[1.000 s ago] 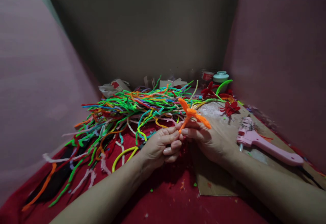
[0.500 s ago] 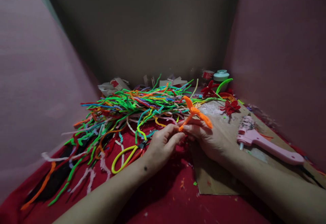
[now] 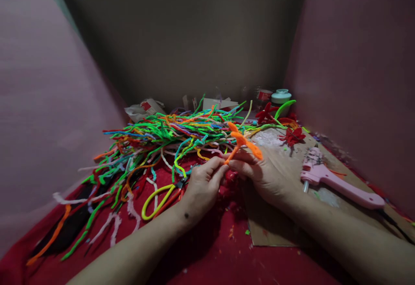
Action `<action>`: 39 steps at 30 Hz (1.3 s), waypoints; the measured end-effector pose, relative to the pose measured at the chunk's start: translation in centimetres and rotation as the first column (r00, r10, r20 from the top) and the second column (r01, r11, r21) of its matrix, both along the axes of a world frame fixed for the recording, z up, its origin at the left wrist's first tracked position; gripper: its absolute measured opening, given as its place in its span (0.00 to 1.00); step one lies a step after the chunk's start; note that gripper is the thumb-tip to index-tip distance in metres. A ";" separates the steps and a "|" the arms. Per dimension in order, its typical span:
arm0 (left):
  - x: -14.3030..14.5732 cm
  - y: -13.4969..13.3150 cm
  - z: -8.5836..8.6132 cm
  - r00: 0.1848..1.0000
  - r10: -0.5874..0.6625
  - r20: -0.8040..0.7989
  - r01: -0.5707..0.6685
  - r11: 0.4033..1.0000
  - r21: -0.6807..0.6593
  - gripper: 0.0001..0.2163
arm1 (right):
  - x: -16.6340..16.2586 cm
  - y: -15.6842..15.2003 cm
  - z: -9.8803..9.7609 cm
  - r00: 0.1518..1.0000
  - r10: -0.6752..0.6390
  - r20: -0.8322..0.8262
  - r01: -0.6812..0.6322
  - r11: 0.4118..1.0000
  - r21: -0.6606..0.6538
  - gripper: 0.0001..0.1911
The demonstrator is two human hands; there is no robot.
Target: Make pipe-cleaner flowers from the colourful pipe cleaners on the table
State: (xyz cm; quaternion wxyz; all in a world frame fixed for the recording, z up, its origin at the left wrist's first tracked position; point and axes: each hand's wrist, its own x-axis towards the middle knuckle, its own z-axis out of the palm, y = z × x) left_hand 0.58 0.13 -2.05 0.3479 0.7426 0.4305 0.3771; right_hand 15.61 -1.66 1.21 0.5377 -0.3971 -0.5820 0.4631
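Note:
Between my two hands is an orange pipe-cleaner piece (image 3: pixel 239 140), its fuzzy stem pointing down and several petal-like loops spreading at the top. My left hand (image 3: pixel 205 181) pinches the lower end of the stem between thumb and fingers. My right hand (image 3: pixel 259 170) grips the same stem just beside it, with the loops standing over its fingers. The fingertips of both hands almost meet, and the stem's very tip is hidden by them. Beside my left hand lie scissors with yellow handles (image 3: pixel 155 203), their blades partly under pipe cleaners.
A large heap of coloured pipe cleaners (image 3: pixel 168 129) spreads over the red cloth (image 3: pixel 207 250). On the right, a cardboard sheet (image 3: pixel 275 233) carries a pink glue gun (image 3: pixel 343 185) and a red fuzzy flower (image 3: pixel 293 136). A jar with a turquoise lid (image 3: pixel 281 96) stands behind.
The orange piece has turned and tipped slightly to the left, its loops now seen from another side. Both hands still pinch the stem and have shifted only a little.

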 end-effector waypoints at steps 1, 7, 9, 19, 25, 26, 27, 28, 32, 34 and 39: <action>0.1 0.0 0.2 0.999 0.000 0.042 0.003 0.997 -0.071 0.10 | -0.1 -0.1 0.2 1.000 0.003 0.008 -0.002 1.000 -0.019 0.14; 0.2 0.0 0.8 0.958 -0.015 0.285 0.133 0.908 -0.398 0.11 | -0.3 -0.5 1.3 0.995 -0.032 0.094 0.045 0.989 -0.138 0.14; 0.2 0.0 0.8 0.935 -0.010 0.355 0.189 0.862 -0.471 0.09 | -0.3 -0.6 1.5 0.994 -0.055 0.091 0.071 0.980 -0.187 0.15; 0.1 -0.2 0.7 0.832 0.003 0.555 0.388 0.711 -0.586 0.08 | -0.1 0.2 -1.1 0.995 -0.019 -0.101 -0.001 0.982 -0.190 0.08; -0.2 0.2 0.5 0.763 -0.030 0.645 0.522 0.617 -0.589 0.07 | 0.1 0.8 -2.7 0.965 0.054 -0.258 -0.098 0.982 -0.159 0.06; -0.3 0.3 0.5 0.746 -0.030 0.665 0.548 0.595 -0.588 0.07 | 0.1 0.8 -2.8 0.957 0.077 -0.280 -0.123 0.981 -0.150 0.06; -0.3 0.4 0.4 0.729 -0.029 0.684 0.573 0.574 -0.586 0.06 | 0.1 0.9 -2.9 0.948 0.102 -0.302 -0.149 0.979 -0.136 0.06; -0.4 0.4 0.3 0.713 -0.031 0.701 0.595 0.556 -0.580 0.05 | 0.1 0.9 -3.1 0.937 0.126 -0.326 -0.172 0.978 -0.115 0.05; -0.3 0.5 0.4 0.724 -0.085 0.685 0.600 0.569 -0.563 0.05 | 0.0 1.1 -3.6 0.910 0.173 -0.377 -0.223 0.970 -0.093 0.04; -0.1 0.4 0.5 0.802 -0.120 0.586 0.506 0.658 -0.558 0.07 | -0.1 1.1 -3.8 0.894 0.180 -0.410 -0.253 0.959 -0.129 0.04; 0.0 0.0 0.0 0.996 -0.066 0.067 0.076 0.983 -0.166 0.11 | -0.3 1.0 -3.6 0.909 0.110 -0.402 -0.167 0.980 -0.111 0.04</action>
